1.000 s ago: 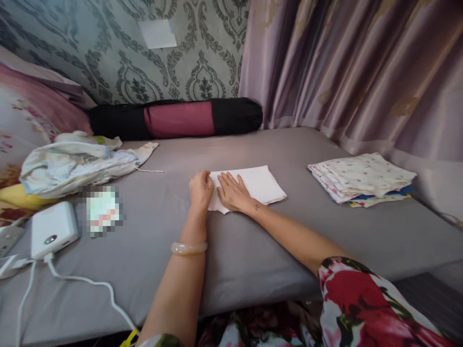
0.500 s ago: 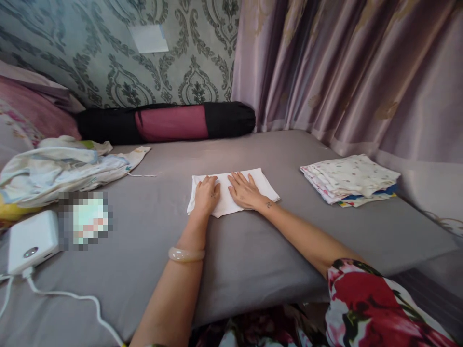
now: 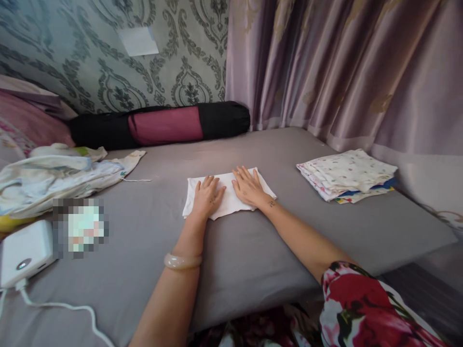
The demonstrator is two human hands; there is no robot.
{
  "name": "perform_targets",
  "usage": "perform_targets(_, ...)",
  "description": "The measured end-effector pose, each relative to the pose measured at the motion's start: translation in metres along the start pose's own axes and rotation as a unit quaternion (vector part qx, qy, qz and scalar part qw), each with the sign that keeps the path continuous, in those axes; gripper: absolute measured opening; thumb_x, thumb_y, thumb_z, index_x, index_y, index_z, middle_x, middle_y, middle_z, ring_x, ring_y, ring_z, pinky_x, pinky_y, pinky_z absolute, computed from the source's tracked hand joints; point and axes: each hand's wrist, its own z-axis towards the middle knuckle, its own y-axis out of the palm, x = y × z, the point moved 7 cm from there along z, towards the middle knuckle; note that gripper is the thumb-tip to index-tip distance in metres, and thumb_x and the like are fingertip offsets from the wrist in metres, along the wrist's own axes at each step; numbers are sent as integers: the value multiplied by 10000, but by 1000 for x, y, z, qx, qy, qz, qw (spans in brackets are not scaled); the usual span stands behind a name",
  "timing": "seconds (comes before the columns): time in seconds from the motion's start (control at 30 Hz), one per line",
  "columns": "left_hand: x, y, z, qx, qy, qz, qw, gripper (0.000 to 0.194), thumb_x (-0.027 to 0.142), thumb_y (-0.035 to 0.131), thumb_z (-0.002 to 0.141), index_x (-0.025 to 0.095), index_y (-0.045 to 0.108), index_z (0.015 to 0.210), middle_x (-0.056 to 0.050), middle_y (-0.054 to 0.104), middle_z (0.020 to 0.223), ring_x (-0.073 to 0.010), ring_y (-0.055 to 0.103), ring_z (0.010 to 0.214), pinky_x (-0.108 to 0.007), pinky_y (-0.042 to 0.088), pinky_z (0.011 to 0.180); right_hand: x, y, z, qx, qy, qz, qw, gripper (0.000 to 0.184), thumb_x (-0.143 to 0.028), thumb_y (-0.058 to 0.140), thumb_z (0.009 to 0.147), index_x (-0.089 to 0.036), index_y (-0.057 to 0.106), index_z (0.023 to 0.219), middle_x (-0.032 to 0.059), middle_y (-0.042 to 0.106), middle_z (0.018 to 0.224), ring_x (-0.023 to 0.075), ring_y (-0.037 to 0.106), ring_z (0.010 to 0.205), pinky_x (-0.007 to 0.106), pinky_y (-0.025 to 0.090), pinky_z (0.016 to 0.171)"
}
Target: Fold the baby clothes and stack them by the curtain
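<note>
A white folded cloth (image 3: 227,202) lies flat on the grey sheet in front of me. My left hand (image 3: 209,197) rests on its left part, fingers stretched out and thumb apart. On its right part lies my right hand (image 3: 249,187), palm down with the fingers spread. Neither hand grips the cloth; both lie on its top. The cloth's lower edge hangs a little uneven between my wrists. To the right sits a stack of folded printed cloths (image 3: 347,173), apart from my hands.
Crumpled light clothes (image 3: 54,178) lie at the left. Near them are a white power bank (image 3: 27,253) with a white cable (image 3: 61,305) and a blurred-out item (image 3: 85,226). A black and maroon long bag (image 3: 164,126) lies along the wall, beside a purple curtain (image 3: 307,62).
My right hand has slid slightly right on the cloth, and my left thumb has spread outward. The hands are a little farther apart. The view has shifted slightly.
</note>
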Motion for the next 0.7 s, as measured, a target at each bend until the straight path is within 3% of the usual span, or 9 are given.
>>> perform_targets(0.2, 9, 11, -3, -66, 14, 45, 997, 538, 479, 349, 958, 193, 438, 1405, -149, 354, 1525, -293, 246, 1441, -526, 170, 1156, 20, 6, -1, -21, 34, -11, 999, 561, -367, 229, 989, -124, 344, 1482, 129, 270, 1564, 296, 192, 1444, 546, 95, 1155)
perform_targets(0.57, 0, 17, 0, -65, 5, 40, 997, 527, 471, 358, 946, 232, 445, 1408, -122, 384, 1513, -276, 272, 1432, -518, 172, 1156, 21, 8, 1, -39, 46, 7, 998, 547, -388, 261, 984, -154, 377, 1465, 128, 297, 1553, 304, 208, 1438, 562, 86, 1150)
perform_targets(0.63, -1, 15, 3, -68, -1, 15, 998, 518, 463, 405, 928, 232, 471, 1387, -119, 409, 1499, -272, 289, 1425, -513, 188, 1154, 25, 7, 6, -77, 44, 36, 995, 542, -389, 310, 975, -163, 383, 1462, 119, 287, 1558, 287, 204, 1444, 534, 103, 1159)
perform_targets(0.7, -4, 8, 6, -73, -10, -25, 997, 501, 426, 469, 896, 223, 509, 1352, -115, 476, 1450, -258, 395, 1365, -462, 274, 1131, 36, -2, 13, -96, 51, 90, 990, 524, -348, 381, 958, -174, 400, 1452, 107, 346, 1533, 230, 295, 1414, 425, 207, 1153)
